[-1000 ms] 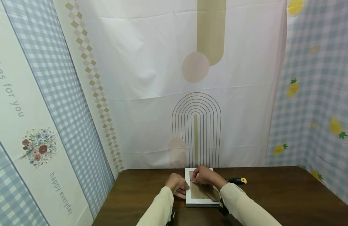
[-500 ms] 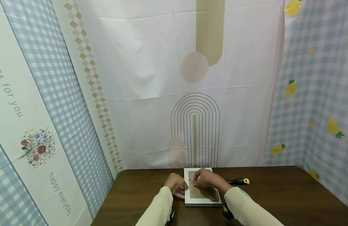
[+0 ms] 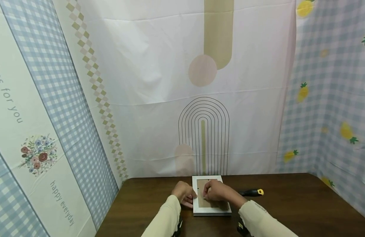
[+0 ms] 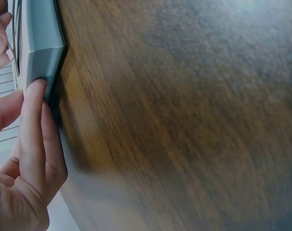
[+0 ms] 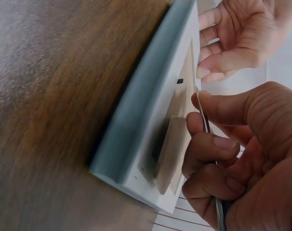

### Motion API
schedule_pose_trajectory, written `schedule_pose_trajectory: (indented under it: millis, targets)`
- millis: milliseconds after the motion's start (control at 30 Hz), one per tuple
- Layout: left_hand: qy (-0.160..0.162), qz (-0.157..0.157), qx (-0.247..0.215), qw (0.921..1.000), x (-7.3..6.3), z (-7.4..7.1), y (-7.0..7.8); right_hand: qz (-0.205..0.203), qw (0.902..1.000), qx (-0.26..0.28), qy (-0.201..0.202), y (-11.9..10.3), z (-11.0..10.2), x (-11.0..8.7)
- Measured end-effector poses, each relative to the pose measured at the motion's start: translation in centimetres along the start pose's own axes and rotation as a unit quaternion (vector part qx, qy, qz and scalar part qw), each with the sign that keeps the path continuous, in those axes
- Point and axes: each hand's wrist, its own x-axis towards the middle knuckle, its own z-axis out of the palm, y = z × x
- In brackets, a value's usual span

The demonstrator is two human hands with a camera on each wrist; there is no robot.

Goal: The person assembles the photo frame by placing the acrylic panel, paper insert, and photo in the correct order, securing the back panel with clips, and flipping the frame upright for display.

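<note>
A white picture frame (image 3: 195, 210) lies face down on the table, its brown backing board (image 3: 203, 202) showing. A stand flap (image 5: 172, 154) is raised a little from the board in the right wrist view. My left hand (image 3: 183, 192) grips the frame's left edge, thumb at the top edge and fingertips against the side. My right hand (image 3: 215, 190) is over the middle of the board. It pinches the thin metal shaft of a screwdriver (image 3: 251, 192), whose black and yellow handle sticks out to the right behind the wrist. The shaft's tip (image 5: 198, 98) shows between thumb and forefinger.
The dark wooden table (image 3: 289, 204) stretches out on both sides of the frame. Right behind its far edge hangs a white patterned cloth (image 3: 149, 131). Small dark tabs (image 5: 180, 81) stand at the edge of the backing board.
My right hand has come from the upper left of the backing board towards me and slightly right, the screwdriver moving right with it. The left hand keeps its grip on the frame's edge.
</note>
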Motion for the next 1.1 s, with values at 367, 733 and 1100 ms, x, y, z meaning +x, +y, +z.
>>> schedule_pose_trajectory:
  millis: [367,733,1100]
  targets:
    - [0.006,0.000,0.009,0.9999,0.7,0.1,-0.1,-0.036,0.9991,-0.004,-0.022,2.8,0.0,0.1]
    - [0.016,0.009,0.008,0.9998,0.8,0.4,-0.4,0.025,0.9992,0.002,-0.030,0.0,-0.6,-2.4]
    - [0.023,0.001,0.021,0.9995,0.7,0.6,0.0,-0.022,0.9993,0.008,-0.030,2.0,-0.4,-2.4]
